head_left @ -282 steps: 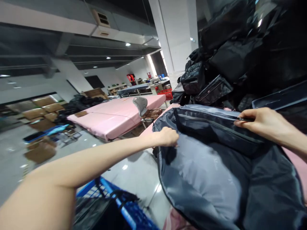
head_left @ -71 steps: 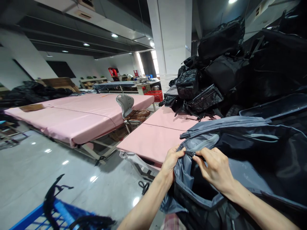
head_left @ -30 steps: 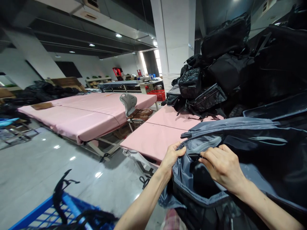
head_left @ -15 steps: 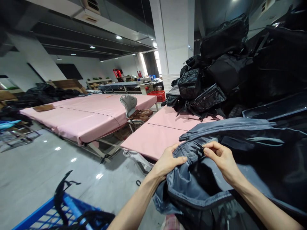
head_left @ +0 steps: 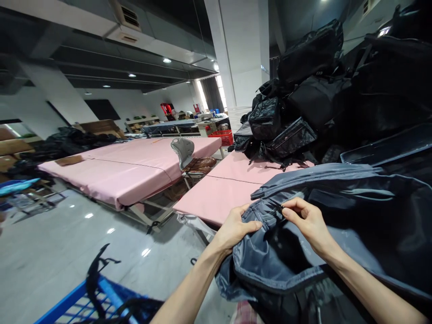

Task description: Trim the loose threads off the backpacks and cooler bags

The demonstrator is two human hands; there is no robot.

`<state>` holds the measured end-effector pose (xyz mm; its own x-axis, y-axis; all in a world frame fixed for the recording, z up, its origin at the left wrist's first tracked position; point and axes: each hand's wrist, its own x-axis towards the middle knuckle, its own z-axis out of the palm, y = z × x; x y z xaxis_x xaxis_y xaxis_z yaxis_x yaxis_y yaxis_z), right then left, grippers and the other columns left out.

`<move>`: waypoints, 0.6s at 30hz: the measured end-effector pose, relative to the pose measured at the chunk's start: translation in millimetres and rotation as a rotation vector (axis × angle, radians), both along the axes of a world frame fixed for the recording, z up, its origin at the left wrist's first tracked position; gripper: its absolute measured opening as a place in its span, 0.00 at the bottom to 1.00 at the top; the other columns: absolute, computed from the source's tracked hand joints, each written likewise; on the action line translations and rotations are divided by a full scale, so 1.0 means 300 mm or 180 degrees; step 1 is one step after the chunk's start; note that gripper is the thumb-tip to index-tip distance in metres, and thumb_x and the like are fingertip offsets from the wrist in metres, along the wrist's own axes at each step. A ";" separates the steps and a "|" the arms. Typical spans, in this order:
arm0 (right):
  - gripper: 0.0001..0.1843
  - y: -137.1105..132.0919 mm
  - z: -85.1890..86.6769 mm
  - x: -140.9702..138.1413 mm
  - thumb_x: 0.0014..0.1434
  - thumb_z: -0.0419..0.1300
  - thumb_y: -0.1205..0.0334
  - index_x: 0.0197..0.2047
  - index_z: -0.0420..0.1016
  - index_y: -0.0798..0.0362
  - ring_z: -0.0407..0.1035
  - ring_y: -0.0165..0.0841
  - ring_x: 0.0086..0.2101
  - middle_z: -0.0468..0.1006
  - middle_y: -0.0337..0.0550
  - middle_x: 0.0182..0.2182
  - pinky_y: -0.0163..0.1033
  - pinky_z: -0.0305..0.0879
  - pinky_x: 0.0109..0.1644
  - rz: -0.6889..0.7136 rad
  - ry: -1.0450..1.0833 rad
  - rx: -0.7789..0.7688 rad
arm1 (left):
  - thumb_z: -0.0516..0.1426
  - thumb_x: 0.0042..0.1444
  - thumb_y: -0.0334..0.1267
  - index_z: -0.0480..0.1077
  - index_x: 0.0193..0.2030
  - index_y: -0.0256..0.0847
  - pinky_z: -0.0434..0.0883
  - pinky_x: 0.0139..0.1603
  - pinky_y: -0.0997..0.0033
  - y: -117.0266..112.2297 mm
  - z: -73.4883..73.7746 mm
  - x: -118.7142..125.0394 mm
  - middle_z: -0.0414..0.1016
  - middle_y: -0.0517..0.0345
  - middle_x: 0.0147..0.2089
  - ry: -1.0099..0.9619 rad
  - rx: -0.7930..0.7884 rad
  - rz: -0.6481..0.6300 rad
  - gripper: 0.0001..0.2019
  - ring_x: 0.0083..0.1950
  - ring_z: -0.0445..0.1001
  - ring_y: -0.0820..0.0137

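A large bag (head_left: 263, 265) lies in front of me, its grey lining turned outward and dark hollows showing inside. My left hand (head_left: 236, 230) is closed on the bunched grey fabric at the bag's left edge, thumb on top and most fingers hidden beneath. My right hand (head_left: 307, 222) pinches a tiny dark piece (head_left: 281, 206) between thumb and forefinger, right by a seam of the lining. That piece is too small to name; it could be a zipper pull or a thread end. A light grey loop-like strip (head_left: 367, 194) lies on the lining farther right.
Black bags (head_left: 313, 99) are heaped high at the back right on a pink-covered table (head_left: 209, 193). A second pink table (head_left: 135, 162) and a grey chair (head_left: 184, 150) stand left. A blue crate (head_left: 67, 301) holding black straps sits on the floor at lower left.
My right hand has shifted slightly left, still pinching the tiny dark piece. My left hand keeps its hold on the bag fabric. The view has turned a little to the left.
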<state>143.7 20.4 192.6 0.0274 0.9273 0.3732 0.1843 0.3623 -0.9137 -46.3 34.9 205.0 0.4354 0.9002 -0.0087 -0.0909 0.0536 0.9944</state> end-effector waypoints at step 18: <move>0.11 -0.002 -0.008 -0.008 0.50 0.59 0.55 0.30 0.70 0.54 0.66 0.31 0.30 0.72 0.40 0.27 0.36 0.63 0.34 -0.0173 -0.0126 0.0080 | 0.61 0.39 0.30 0.72 0.45 0.34 0.65 0.31 0.77 0.001 0.003 0.030 0.74 0.56 0.32 0.0058 -0.0104 0.0303 0.21 0.29 0.68 0.73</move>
<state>141.2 19.9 190.3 0.0623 0.9152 0.3980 0.2402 0.3734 -0.8961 -37.1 35.1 205.8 0.3475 0.9366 -0.0459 -0.0790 0.0780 0.9938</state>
